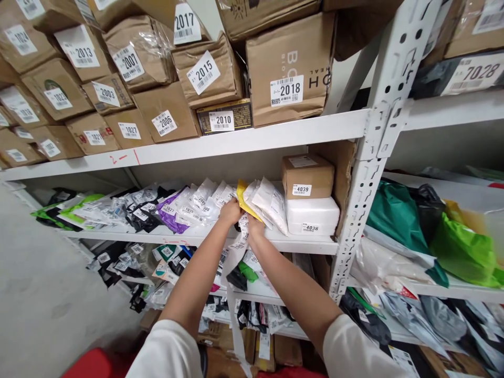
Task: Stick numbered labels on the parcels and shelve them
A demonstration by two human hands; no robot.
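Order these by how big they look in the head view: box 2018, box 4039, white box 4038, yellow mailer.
1. box 2018, clearly the largest.
2. white box 4038 and box 4039: about alike, so not ranked.
3. yellow mailer, smallest, but only partly visible.

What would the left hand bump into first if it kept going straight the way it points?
The left hand points up and away into the white metal shelf. It would probably meet the yellow plastic mailer bag first, standing right at its fingers, though depth is hard to judge.
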